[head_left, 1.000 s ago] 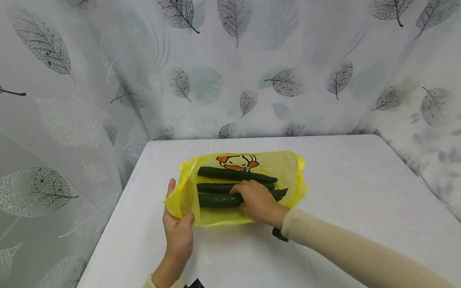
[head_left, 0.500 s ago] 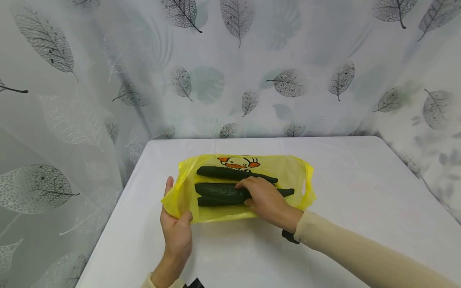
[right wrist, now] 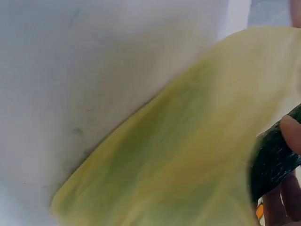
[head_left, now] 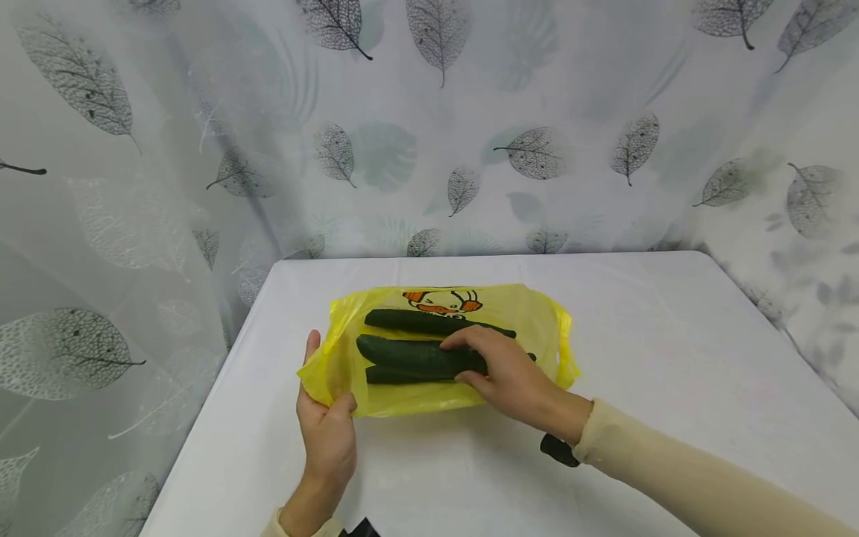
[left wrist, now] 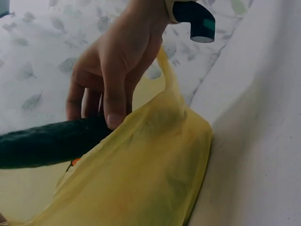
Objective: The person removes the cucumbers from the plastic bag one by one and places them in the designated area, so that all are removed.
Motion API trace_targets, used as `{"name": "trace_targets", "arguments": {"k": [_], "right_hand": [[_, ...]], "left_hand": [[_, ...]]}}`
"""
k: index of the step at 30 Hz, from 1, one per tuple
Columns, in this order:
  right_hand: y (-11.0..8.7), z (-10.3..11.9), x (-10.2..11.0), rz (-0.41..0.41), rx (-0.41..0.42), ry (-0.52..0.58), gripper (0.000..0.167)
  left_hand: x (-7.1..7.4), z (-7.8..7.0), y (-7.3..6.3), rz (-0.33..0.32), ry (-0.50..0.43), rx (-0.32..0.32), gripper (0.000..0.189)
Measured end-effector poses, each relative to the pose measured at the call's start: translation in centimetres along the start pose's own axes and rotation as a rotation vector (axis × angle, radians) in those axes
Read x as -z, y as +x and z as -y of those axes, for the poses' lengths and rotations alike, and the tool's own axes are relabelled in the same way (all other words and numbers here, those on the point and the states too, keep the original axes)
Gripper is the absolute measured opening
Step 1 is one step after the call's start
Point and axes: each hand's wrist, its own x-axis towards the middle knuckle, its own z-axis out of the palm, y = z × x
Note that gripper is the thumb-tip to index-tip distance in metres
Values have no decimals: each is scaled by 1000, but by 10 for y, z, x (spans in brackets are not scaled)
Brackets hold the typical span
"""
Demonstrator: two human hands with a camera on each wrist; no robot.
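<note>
A yellow plastic bag (head_left: pixel 409 403) with a duck print lies mouth-up on the white table. My left hand (head_left: pixel 327 440) grips its left edge, thumb on the near side and fingers behind the film. With thumb and fingers my right hand (head_left: pixel 506 373) holds a dark green cucumber (head_left: pixel 396 353), raised above the others in the bag; the left wrist view shows this cucumber (left wrist: pixel 47 143) under the right hand (left wrist: pixel 113 70). Another cucumber (head_left: pixel 409 321) lies along the back of the bag. Partly covered by the held one is a third cucumber (head_left: pixel 396 375).
The white table (head_left: pixel 671 343) spreads around the bag. A leaf-printed curtain (head_left: pixel 470 149) hangs behind it and along both sides.
My right hand has taken hold of a cucumber and lifted it over the front one, moving slightly right and toward me. My left hand keeps its grip on the bag.
</note>
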Motion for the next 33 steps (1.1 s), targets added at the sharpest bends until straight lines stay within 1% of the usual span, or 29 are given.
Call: {"name": "trace_targets", "arguments": {"k": [6,10,13,17,21,24,28,33], "right_hand": [[2,13,16,-37,-27,203,46],[6,20,28,-63,-59,401,46],[8,26,39,-77,-67,547,45],[9,29,52,-73,-79,735,47],[8,31,62,-67,-115,913,49],[8,33,68,-78,-143,1032,49],[9,35,76,-109,-149,1172,51],[11,37,88,-148,-118,1304,53]], "left_hand": [[-1,-1,-1,18,11,24,98],[-1,-1,-3,21,15,33,98],[-2,-1,-3,20,21,30,98],[-2,1,-4,23,22,30,97],[-2,2,-6,31,29,38,96],[-2,3,-7,34,29,42,96],[-2,3,-8,34,23,46,97],[-2,3,-10,37,27,53,97]]}}
